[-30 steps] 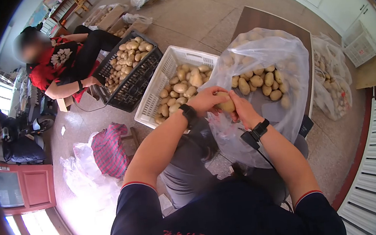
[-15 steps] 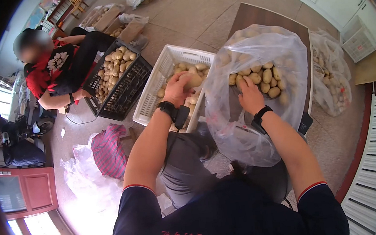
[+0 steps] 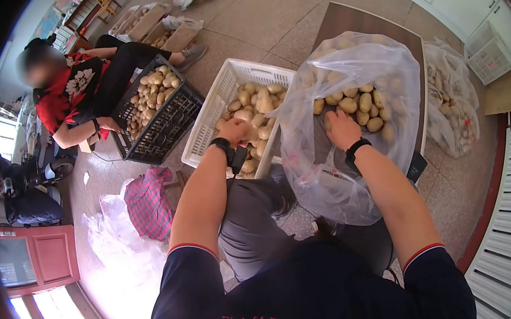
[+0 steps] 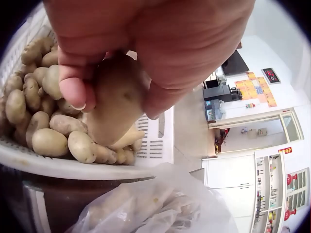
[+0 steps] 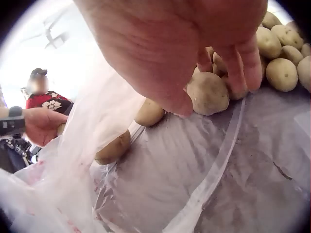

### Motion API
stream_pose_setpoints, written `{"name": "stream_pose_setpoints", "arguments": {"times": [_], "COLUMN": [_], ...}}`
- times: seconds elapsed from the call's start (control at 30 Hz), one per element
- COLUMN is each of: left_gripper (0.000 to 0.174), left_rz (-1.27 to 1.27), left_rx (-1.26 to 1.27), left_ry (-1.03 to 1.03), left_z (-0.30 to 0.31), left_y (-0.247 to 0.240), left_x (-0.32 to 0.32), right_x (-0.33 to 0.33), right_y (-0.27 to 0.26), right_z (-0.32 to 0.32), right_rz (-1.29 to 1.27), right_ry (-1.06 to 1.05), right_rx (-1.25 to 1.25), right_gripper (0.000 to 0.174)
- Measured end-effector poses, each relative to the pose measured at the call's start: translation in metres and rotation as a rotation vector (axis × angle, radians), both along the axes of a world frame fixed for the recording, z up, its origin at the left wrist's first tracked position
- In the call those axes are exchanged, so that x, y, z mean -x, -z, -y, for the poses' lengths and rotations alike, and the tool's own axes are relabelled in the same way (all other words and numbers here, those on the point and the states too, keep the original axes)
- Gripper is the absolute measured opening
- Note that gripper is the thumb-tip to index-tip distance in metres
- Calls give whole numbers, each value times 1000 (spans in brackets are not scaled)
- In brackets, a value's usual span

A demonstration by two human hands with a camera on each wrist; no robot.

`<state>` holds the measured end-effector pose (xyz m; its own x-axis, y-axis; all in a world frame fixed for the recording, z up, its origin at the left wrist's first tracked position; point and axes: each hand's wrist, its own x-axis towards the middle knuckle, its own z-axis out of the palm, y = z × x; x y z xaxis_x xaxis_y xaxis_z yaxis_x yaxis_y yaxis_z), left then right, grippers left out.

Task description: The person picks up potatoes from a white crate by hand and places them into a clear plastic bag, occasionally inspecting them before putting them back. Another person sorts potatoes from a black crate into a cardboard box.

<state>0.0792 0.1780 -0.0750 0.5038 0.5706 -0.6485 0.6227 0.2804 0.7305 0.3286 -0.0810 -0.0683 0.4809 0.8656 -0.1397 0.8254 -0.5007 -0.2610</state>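
Note:
My left hand is low over the white crate, which holds many potatoes. In the left wrist view its thumb and fingers grip a large potato above the pile. Inside the mouth of the clear plastic bag, my right hand reaches the near side of the heaped potatoes. The right wrist view has its thumb and fingers on either side of a round potato, which rests on the bag's lining.
The bag lies on a brown table. Left of the white crate, a seated person holds a tilted black crate of potatoes. Another filled bag is on the floor at right, and a checked cloth is at left.
My hands, together around a potato a second ago, have parted. The left carried that potato over and down into the white crate; the right went into the bag. The black crate shifted left.

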Motion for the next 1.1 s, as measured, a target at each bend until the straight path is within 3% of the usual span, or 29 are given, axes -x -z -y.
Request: {"name": "stream_pose_setpoints", "arguments": {"times": [0.27, 0.43, 0.57, 0.67, 0.7, 0.77, 0.9, 1.1], "left_gripper": [43, 40, 31, 22, 22, 18, 15, 14], "left_rz": [-183, -174, -79, 86, 89, 312, 469, 628], "left_rx": [-153, -192, -329, -306, -304, -284, -202, 47], "left_ry": [162, 181, 162, -95, -95, -256, -286, -193], "left_z": [14, 4, 14, 28, 32, 37, 53, 77], "left_y": [-20, 4, -12, -43, -53, -64, -86, -105], "left_x": [-2, -1, -12, -34, -39, -46, -53, -62], "right_x": [20, 31, 40, 37, 38, 36, 26, 23], "right_y": [6, 8, 9, 3, 1, 2, 33, 33], "right_z": [35, 47, 55, 57, 57, 56, 55, 62], "right_rz": [17, 54, 58, 15, -25, -118, -427, -355], "right_ry": [5, 37, 15, 28, 46, 84, 257, 206], "right_rx": [-74, -60, -95, -75, -61, -81, -239, -301], "right_gripper": [47, 47, 41, 43, 44, 44, 44, 47]}}
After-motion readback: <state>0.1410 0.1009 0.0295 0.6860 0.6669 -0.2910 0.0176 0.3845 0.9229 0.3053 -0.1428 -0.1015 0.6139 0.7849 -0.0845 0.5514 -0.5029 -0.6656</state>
